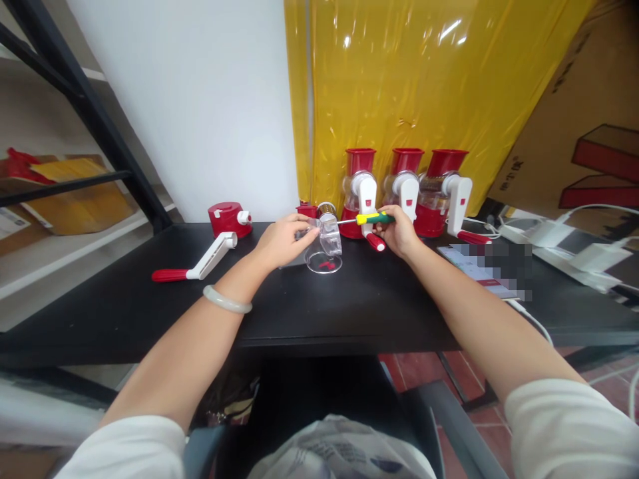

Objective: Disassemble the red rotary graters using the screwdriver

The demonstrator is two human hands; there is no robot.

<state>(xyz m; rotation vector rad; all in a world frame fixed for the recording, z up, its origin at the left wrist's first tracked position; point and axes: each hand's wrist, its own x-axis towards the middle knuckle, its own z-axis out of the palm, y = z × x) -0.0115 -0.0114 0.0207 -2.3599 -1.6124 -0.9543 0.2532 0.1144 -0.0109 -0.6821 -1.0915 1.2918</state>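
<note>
My left hand (287, 237) is closed on the upper side of a clear plastic grater housing (323, 254) that stands on the black table. In my right hand (401, 231) is a screwdriver (375, 218) with a yellow and green handle. Its shaft points left, and the tip reaches the housing's upper part; exact contact is too small to tell. A metal grater drum (327, 210) shows just behind the housing. Left of my left hand lie a red base (229, 220) and a white crank (208, 261) with a red handle.
Several assembled red-and-white rotary graters (360, 189) line the table's back edge before yellow wrapping (399, 86). To the right lie a phone (476, 269) with a cable and white power strips (564, 246). A black shelf frame (84, 100) rises at left. The black table (319, 313) extends toward me.
</note>
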